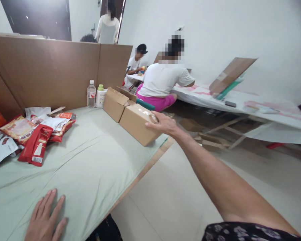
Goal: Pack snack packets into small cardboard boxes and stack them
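My left hand (47, 217) lies flat on the pale green tablecloth (90, 160), fingers stretched out, holding nothing. At the table's right edge, my right hand (164, 123) grips the end of a closed cardboard box (137, 124) with clear tape on top; some of its fingers are hidden behind the box. Touching that box on the far side is a second cardboard box (116, 103) with its flaps partly raised. Red snack packets (36, 144) and silver-white pouches (3, 149) are heaped at the left of the table, well beyond my left hand.
A tall cardboard panel (65, 72) stands along the table's back. Before it are a water bottle (91, 94) and a white bottle with a green cap (100, 96). A person in a white shirt (163, 78) sits at another table (256, 110); opened boxes (210, 140) lie beneath.
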{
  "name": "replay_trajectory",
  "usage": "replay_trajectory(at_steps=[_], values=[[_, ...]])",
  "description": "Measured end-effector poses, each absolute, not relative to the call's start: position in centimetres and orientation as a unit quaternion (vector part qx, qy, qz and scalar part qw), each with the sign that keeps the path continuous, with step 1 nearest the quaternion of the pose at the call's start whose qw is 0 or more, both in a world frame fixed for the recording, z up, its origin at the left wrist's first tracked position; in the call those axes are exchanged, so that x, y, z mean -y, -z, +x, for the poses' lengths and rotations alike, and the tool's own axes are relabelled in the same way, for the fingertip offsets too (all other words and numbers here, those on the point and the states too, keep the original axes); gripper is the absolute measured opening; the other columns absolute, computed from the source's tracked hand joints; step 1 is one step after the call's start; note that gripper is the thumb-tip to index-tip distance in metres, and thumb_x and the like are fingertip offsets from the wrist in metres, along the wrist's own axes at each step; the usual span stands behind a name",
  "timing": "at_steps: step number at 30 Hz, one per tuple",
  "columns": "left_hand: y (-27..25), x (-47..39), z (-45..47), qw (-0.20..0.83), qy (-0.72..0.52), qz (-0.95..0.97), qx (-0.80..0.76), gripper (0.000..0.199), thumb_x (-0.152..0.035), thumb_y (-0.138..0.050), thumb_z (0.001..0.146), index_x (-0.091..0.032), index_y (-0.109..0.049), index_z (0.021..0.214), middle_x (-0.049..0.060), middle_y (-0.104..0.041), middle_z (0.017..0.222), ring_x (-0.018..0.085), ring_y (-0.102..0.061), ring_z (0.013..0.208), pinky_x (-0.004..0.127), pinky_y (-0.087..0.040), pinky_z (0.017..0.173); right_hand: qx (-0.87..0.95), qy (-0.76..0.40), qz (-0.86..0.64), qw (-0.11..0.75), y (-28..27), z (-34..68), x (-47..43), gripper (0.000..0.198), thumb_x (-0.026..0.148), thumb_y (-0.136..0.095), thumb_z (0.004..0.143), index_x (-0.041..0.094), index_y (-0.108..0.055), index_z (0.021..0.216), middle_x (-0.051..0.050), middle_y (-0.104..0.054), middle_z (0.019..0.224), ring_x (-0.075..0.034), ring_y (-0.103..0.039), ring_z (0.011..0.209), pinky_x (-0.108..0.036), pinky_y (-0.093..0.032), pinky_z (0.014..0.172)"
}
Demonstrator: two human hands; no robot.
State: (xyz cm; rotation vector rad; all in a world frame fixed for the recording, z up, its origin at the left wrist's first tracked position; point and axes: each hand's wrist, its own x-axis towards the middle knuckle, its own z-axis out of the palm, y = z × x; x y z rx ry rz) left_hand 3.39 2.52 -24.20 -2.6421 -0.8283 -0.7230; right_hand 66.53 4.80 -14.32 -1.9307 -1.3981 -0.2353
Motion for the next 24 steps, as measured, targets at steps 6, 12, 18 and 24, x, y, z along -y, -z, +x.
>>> replay_trajectory(at_steps=[6, 12, 18, 24], values=[[24.7, -2.3, 3.4, 0.115, 0.259, -0.911, 0.301, 0.046, -0.041, -0.051, 0.102, -0.029, -0.057, 0.146, 0.011, -0.060, 0.152, 0.031, -0.061, 0.134, 0.044, -0.047, 0.110, 0.535, 0.211, -0.710, 0.407, 13.9, 60.7, -5.1, 0.045, 0.063, -0.063, 0.092, 0.022, -0.074, 0.107, -0.021, -0.064, 0.142, -0.043, -0.040, 0.148, -0.066, -0.027, 0.118], [25.4, -2.4, 3.9, 0.105, 0.270, -0.905, 0.311, 0.044, -0.040, -0.051, 0.102, -0.025, -0.062, 0.142, 0.014, -0.060, 0.151, 0.033, -0.059, 0.136, 0.047, -0.044, 0.113, 0.737, 0.007, -0.658, 0.155, 17.4, 42.7, -7.2, 0.043, 0.037, -0.064, 0.096, 0.016, -0.068, 0.133, -0.021, -0.048, 0.161, -0.037, -0.043, 0.150, -0.059, -0.033, 0.120], [24.2, 0.1, 5.2, 0.060, 0.181, -0.908, 0.373, 0.043, -0.032, -0.059, 0.097, -0.022, -0.064, 0.138, 0.018, -0.059, 0.151, 0.035, -0.056, 0.140, 0.054, -0.047, 0.114, 0.818, -0.071, -0.556, 0.130, 22.8, 30.3, -5.0, 0.052, 0.031, -0.054, 0.101, 0.010, -0.057, 0.148, -0.023, -0.048, 0.160, -0.035, -0.044, 0.150, -0.055, -0.037, 0.121], [22.3, 1.5, 6.2, -0.089, 0.100, -0.894, 0.427, 0.056, -0.045, -0.062, 0.099, -0.016, -0.058, 0.147, 0.026, -0.047, 0.160, 0.041, -0.044, 0.150, 0.062, -0.038, 0.122, 0.852, -0.104, -0.461, 0.224, 23.7, 29.7, -6.9, 0.043, 0.030, -0.049, 0.099, 0.019, -0.067, 0.137, -0.017, -0.057, 0.155, -0.031, -0.054, 0.143, -0.055, -0.045, 0.115]])
